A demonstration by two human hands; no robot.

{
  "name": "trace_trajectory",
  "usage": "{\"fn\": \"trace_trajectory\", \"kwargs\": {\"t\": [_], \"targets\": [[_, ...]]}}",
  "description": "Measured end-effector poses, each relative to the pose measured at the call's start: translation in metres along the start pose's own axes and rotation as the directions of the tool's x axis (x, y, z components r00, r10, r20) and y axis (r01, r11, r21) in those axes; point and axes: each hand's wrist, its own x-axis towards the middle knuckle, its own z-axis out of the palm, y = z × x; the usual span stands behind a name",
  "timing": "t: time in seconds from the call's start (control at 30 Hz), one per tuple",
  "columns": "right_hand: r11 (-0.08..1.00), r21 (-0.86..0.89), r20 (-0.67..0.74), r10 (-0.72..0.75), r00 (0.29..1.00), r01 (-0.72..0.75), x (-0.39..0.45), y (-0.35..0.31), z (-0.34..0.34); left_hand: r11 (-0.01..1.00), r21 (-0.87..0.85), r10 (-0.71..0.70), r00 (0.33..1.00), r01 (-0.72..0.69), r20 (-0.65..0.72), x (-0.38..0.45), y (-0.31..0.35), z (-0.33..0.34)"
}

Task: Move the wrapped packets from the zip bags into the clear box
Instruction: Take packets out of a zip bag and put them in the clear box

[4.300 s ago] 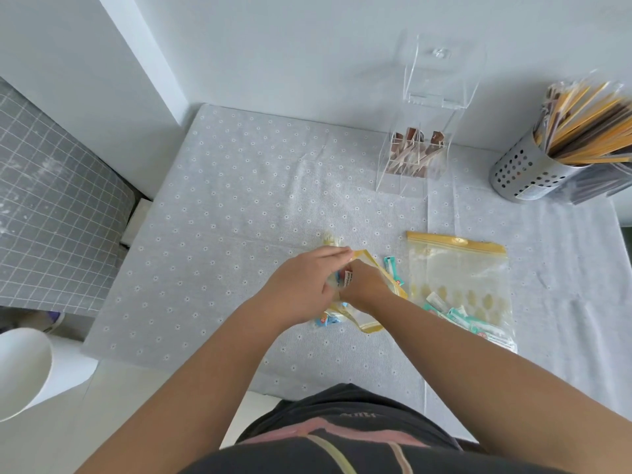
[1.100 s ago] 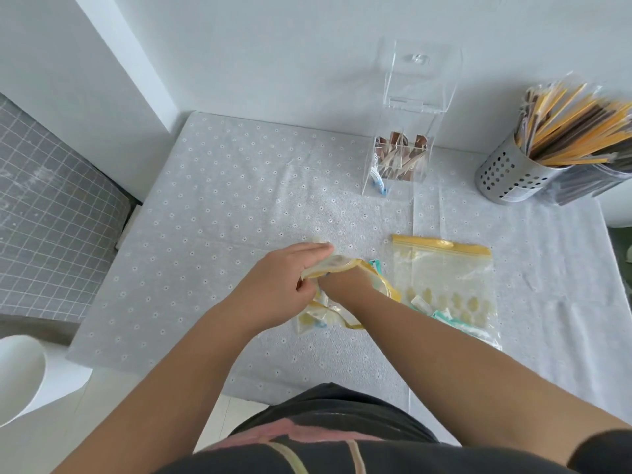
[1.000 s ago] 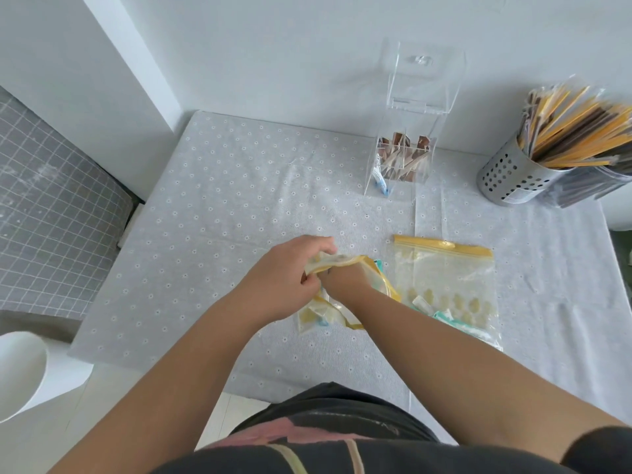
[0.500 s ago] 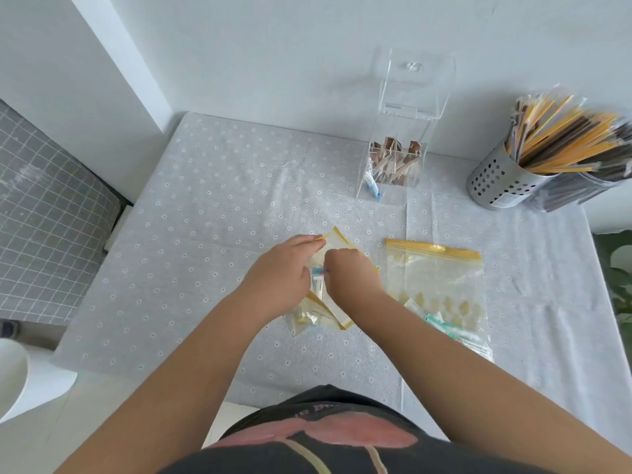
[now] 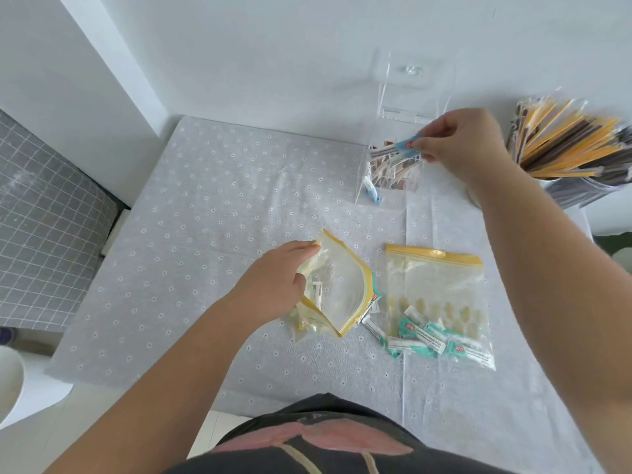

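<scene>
Our right hand pinches a blue wrapped packet over the tall clear acrylic box near the tabletop's far edge, our left hand grips the open yellow-zip bag; next, we judge, release it inside.

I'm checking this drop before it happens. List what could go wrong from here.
The right hand pinches the blue packet by one end over the clear box; it may snag on packets standing inside. The left hand holds the open zip bag; packets at its mouth could slide out.
</scene>
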Motion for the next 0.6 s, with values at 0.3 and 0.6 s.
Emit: {"fn": "trace_trajectory", "kwargs": {"t": [0.3, 0.6], "targets": [[0.772, -0.582, 0.259, -0.121, 0.958, 0.255, 0.055, -0.001, 0.038, 0.999, -0.036, -0.014, 1.000, 0.014, -0.023, -0.009, 0.003, 0.000], [0.823, -0.515, 0.327, -0.072, 0.942, 0.241, 0.062, 0.011, 0.057, 0.997, -0.067, -0.034, 0.999, 0.035, 0.011, -0.011, 0.003, 0.000]]}}
